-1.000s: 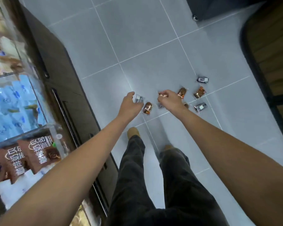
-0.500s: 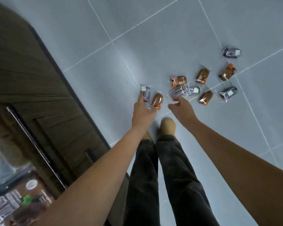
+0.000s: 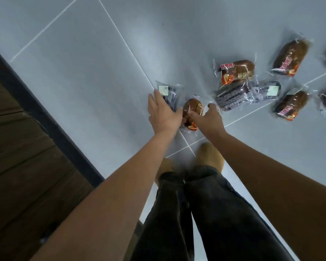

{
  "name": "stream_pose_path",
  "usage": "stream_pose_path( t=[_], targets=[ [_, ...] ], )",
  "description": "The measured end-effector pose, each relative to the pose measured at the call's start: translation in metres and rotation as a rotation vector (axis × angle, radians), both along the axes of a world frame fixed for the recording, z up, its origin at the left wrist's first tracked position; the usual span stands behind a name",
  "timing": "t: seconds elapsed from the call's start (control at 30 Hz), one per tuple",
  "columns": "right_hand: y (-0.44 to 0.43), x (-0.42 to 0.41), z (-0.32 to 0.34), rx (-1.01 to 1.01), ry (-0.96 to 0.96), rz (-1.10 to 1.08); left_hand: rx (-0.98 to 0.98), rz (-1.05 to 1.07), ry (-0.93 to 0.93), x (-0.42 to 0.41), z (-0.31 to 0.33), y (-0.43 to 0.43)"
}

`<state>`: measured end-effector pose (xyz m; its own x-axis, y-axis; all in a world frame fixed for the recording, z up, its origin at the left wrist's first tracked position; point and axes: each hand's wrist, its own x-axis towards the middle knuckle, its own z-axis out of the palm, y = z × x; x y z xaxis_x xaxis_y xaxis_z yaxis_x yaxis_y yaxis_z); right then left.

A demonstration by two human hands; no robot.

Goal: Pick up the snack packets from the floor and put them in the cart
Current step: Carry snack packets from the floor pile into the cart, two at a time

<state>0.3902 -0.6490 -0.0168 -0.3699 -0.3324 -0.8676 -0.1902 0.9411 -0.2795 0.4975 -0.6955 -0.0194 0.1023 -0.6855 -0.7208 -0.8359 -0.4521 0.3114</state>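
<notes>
Head view: the left hand (image 3: 163,113) lies flat and spread on a dark packet (image 3: 169,95), not yet closed round it. The right hand (image 3: 208,117) pinches the brown packet (image 3: 193,108) just beside it, though whether the grip is firm I cannot tell. Six or so other packets (image 3: 237,71) lie scattered on the grey floor (image 3: 83,72) to the right. No cart is in view. The slick wrappers may slip from a loose pinch, and the two hands are close enough to jostle each other.
</notes>
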Motion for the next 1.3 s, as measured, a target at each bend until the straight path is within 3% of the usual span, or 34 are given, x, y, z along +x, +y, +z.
stream_pose_path(
  t=[0.23, 0.37, 0.57, 0.8, 1.3],
  targets=[
    [0.004, 0.022, -0.076, 0.072, 0.166, -0.032, -0.005, -0.04, -0.114, 0.013, -0.08, 0.001],
    [0.01, 0.03, -0.086, -0.021, 0.25, -0.034, -0.128, -0.127, -0.122, 0.016, -0.086, 0.007],
    [0.014, 0.022, -0.058, -0.06, 0.225, -0.025, -0.076, -0.048, -0.104, 0.015, -0.058, 0.005],
    [0.018, 0.003, 0.048, -0.11, 0.214, -0.032, -0.045, -0.077, -0.084, 0.004, 0.05, 0.006],
    [0.068, -0.045, 0.387, -0.311, 0.32, -0.265, -0.189, -0.24, 0.216, -0.04, 0.396, 0.024]
  ],
)
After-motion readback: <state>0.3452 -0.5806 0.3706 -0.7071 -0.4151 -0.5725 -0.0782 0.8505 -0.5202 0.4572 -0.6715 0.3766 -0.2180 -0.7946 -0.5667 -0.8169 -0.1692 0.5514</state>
